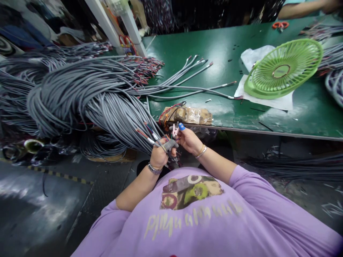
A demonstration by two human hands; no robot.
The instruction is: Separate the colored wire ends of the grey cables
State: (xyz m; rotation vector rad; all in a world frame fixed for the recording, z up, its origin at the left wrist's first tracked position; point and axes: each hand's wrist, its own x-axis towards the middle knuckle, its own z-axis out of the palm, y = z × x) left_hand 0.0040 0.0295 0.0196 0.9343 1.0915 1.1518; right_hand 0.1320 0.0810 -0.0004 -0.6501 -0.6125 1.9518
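Note:
My left hand (159, 155), its thumb wrapped in grey, grips a grey cable (158, 143) in front of my chest. Thin coloured wires (168, 136) fan out from the cable end above the thumb. Close beside it, my right hand (190, 142), with a blue cover on the thumb, has its fingers pinched together at the wires. A small pink-and-white piece (175, 130) shows by the right fingertips; its kind is unclear. Just left of the hands, other cable ends (143, 133) show stripped orange and blue wires. A large bundle of grey cables (107, 110) hangs over the bench edge.
On the green bench (214, 75) stand a green fan (285, 69) and a tape-wrapped block (191, 115) near the front edge. Orange-handled scissors (280, 25) lie at the back. Another person's arm (301, 9) is at top right. A white post (134, 30) rises behind the cables.

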